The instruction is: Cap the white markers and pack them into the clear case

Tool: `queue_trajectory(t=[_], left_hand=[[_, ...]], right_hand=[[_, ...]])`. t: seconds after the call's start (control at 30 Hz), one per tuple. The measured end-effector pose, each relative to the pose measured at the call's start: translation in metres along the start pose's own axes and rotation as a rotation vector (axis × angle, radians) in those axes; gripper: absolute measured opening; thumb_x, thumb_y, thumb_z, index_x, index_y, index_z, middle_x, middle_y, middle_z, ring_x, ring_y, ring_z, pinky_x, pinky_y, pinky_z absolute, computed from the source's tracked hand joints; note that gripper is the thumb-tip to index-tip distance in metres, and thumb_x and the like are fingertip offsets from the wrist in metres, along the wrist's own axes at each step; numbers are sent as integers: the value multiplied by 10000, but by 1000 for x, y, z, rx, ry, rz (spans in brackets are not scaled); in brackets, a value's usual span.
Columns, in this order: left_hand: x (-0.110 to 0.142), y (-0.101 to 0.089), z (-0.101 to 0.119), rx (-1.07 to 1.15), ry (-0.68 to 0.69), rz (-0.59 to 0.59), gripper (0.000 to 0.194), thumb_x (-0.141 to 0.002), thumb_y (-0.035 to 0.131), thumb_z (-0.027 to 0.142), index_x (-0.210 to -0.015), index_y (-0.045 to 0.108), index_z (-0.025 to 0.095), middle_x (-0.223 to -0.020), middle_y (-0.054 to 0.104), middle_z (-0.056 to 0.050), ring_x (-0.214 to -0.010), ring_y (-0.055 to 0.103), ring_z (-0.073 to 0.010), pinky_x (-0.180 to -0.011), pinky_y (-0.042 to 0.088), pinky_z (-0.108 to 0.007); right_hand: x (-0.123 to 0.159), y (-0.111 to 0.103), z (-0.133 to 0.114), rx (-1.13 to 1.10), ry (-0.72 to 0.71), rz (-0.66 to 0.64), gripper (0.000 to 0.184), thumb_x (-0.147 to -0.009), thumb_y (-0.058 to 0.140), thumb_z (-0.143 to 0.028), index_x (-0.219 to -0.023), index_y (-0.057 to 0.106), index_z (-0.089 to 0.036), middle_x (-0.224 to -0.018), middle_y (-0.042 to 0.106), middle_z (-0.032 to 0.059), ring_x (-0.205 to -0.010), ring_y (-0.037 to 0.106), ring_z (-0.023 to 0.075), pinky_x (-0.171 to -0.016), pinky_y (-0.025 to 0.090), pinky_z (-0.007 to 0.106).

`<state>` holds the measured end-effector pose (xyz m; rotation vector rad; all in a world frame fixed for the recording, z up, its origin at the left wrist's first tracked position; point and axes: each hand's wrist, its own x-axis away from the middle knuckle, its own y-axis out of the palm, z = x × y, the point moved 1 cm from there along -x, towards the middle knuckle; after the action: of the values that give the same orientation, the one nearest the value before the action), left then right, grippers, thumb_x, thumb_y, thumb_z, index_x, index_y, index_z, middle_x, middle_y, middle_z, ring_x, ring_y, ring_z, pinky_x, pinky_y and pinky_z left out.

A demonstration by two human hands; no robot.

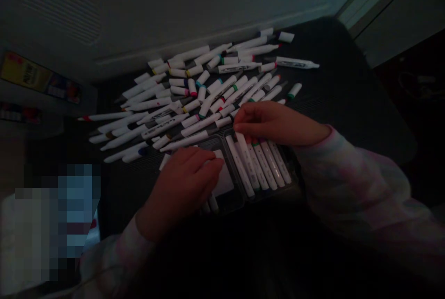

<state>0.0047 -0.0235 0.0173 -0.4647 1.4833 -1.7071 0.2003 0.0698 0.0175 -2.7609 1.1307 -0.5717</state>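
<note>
A big heap of white markers (205, 90) with coloured bands lies spread over a dark table (347, 99). In front of it sits a dark clear-walled marker case (239, 194) with several markers lined up inside on its right side. My right hand (274, 123) reaches in from the right, its fingers pinched on the top of one marker (245, 160) in the case row. My left hand (181, 187) rests curled on the left part of the case, over a white panel (224, 178) and a few markers; what it grips is hidden.
A pale wall runs behind the table. Single markers (295, 62) lie apart at the heap's far right. A coloured box (24, 74) sits at the far left in shadow. The scene is very dim.
</note>
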Motion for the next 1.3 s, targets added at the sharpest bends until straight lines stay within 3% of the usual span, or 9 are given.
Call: queue_trajectory(t=[0.2, 0.33, 0.6, 0.77, 1.07, 1.3], left_hand=[[-16, 0, 23, 90, 87, -95, 141, -812, 457, 175, -882, 579, 166, -877, 613, -43, -822, 530, -186, -692, 435, -330], [-18, 10, 39, 148, 156, -76, 184, -824, 455, 232, -956, 562, 163, -984, 600, -51, -931, 517, -200, -776, 424, -357], [-12, 22, 43, 178, 165, -125, 270, -832, 446, 318, -1017, 544, 147, -1118, 565, -68, -1098, 452, -216, -919, 354, -392], [-11, 23, 42, 188, 155, -74, 240, -831, 451, 283, -1000, 558, 151, -1078, 594, -60, -1066, 486, -202, -907, 373, -375], [-10, 24, 41, 210, 167, -46, 212, -831, 455, 266, -983, 571, 173, -1056, 602, -50, -1050, 500, -197, -898, 391, -375], [-10, 25, 40, 206, 175, -37, 204, -828, 462, 243, -985, 572, 172, -1054, 601, -43, -1068, 482, -198, -907, 380, -373]], right_hand=[[1, 1, -4, 257, -8, -21, 113, -776, 514, -262, -748, 549, -158, -565, 541, -38, -502, 512, 72, -489, 385, 206], [1, 2, -5, 353, -24, -2, 127, -780, 515, -265, -758, 565, -150, -545, 534, -40, -499, 506, 74, -511, 374, 210], [-1, 5, -5, 569, -157, 95, 124, -766, 527, -223, -722, 606, -137, -727, 562, 16, -682, 508, 106, -623, 367, 234], [1, 3, -5, 398, -115, 143, 117, -765, 512, -236, -773, 594, -152, -669, 550, -4, -612, 492, 100, -578, 364, 241], [2, -14, -7, -133, -149, 559, 37, -758, 530, -213, -733, 536, -186, -611, 495, -38, -517, 420, 73, -482, 329, 221], [-1, -15, -2, -261, -153, 616, 53, -773, 505, -225, -731, 521, -196, -612, 477, -40, -514, 415, 68, -471, 317, 213]])
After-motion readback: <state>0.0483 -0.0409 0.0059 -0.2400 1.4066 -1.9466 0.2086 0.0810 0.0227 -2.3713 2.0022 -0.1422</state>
